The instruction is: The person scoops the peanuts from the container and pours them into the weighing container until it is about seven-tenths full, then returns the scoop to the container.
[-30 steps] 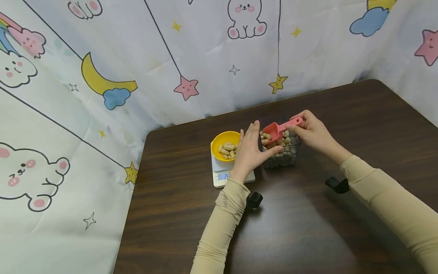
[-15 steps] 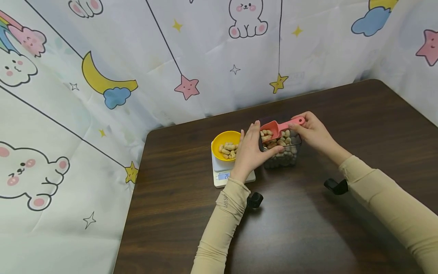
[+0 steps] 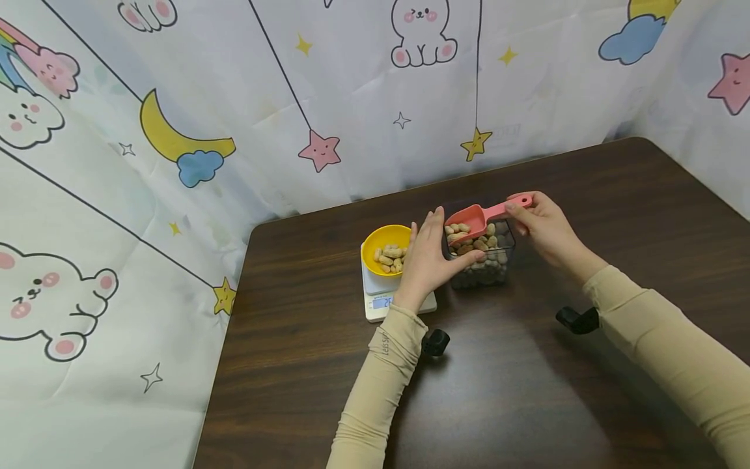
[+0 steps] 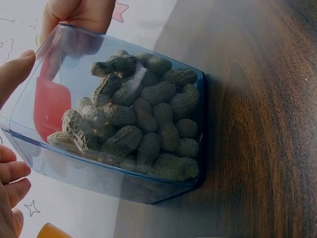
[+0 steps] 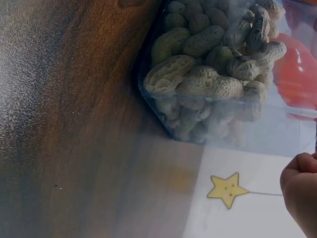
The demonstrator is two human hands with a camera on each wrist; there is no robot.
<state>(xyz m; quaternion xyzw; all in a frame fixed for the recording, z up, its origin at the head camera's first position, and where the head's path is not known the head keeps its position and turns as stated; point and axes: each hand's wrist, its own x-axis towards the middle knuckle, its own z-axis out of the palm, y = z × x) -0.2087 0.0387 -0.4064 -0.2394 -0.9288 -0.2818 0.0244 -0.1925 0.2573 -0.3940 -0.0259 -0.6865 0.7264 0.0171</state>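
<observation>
- Patterned cloth (image 3: 351, 85), printed with bears, stars and clouds, hangs behind a dark wood-grain desk (image 3: 293, 365).
- From where I stand, a clear, dark-tinted container (image 4: 74, 166) sits upright on the desk, partly filled with unshelled peanuts (image 4: 148, 114).
- Left hand (image 3: 426, 260): placed at the container's left side. Fingers extend nearly straight along that wall; the thumb, spread wide from them, reaches across the near side at the rim. The container's corner lies between thumb and fingers.
- Right hand (image 3: 547, 231): fingers closed, pinching the handle of a pink-red scoop (image 3: 476, 218) beyond the container's right side.
- Scoop position: pan within the container's mouth, its tip toward the left wall and peanuts lying in it; handle slopes up over the right side.
- Just left of the left hand, a yellow bowl (image 3: 368, 253) holding more peanuts rests on a white scale (image 3: 370, 284). The scale's display (image 3: 382, 303) is lit, its digits partly covered by the left wrist.
- Beige sleeves (image 3: 375, 384) cover both arms; a black fitting (image 3: 435, 342) shows beside the left wrist.
</observation>
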